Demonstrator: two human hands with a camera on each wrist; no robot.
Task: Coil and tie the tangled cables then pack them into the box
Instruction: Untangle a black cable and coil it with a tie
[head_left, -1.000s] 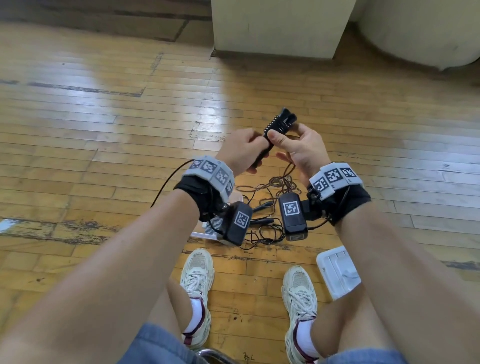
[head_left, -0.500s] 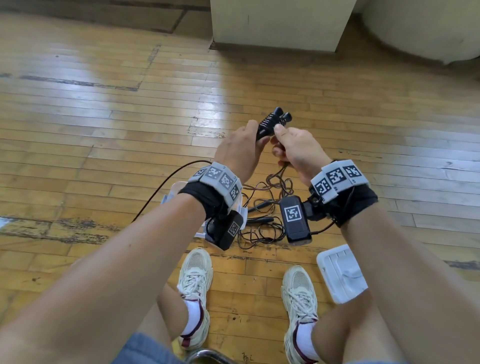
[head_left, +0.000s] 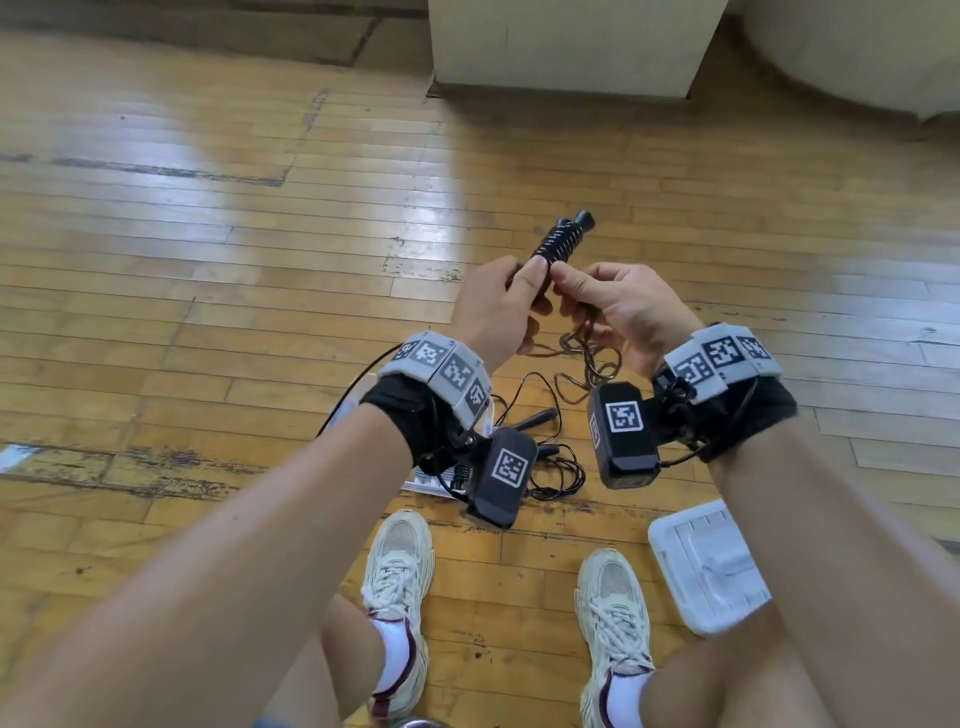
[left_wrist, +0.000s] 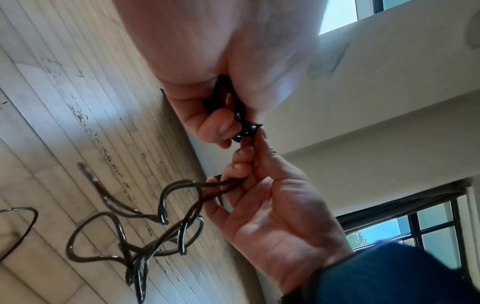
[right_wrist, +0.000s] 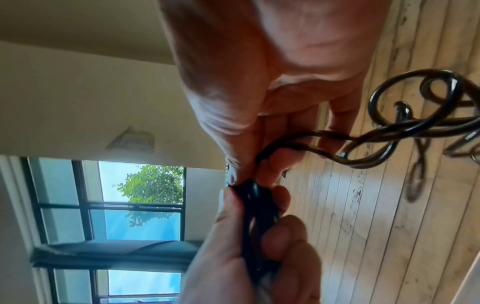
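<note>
A black cable wound into a tight bundle (head_left: 558, 243) sticks up and away from my left hand (head_left: 511, 291), which grips its lower end. My right hand (head_left: 576, 283) pinches the loose strand right beside the bundle. In the left wrist view the bundle's end (left_wrist: 242, 126) sits between both hands' fingertips. From my right hand the loose cable (head_left: 587, 358) (right_wrist: 389, 127) hangs down in kinked loops (left_wrist: 161, 216). More tangled black cable (head_left: 545, 467) lies on the wooden floor below my wrists. A white plastic box (head_left: 706, 566) lies on the floor by my right foot.
A pale container (head_left: 423, 483) lies on the floor, mostly hidden under my left wrist. My two shoes (head_left: 400, 566) stand just behind the tangle. A cream wall base (head_left: 566, 47) rises at the far side of the bare plank floor.
My left hand's grip has slid lower on the bundle, and more wound turns show above it. My right hand has come round beside the bundle with the loose strand.
</note>
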